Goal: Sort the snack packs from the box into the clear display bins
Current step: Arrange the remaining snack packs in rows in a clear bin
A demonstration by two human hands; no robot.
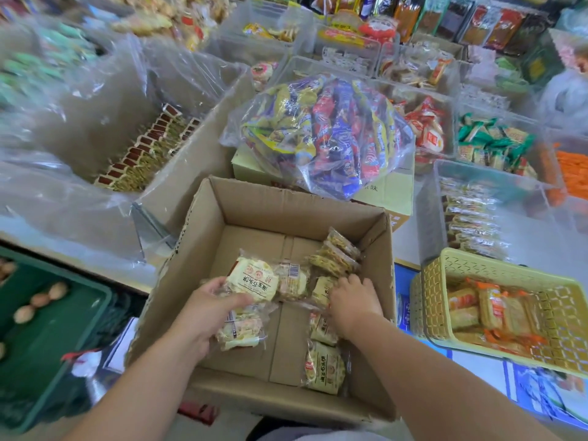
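Cardboard box (286, 205) nearly empty, loose packs (324, 367) on its floor; left hand (206, 313) inside clamps a stack (251, 281), likely to carry several at once; right hand (353, 300) apart, fingers curled over packs by box's right wall, grip unclear.
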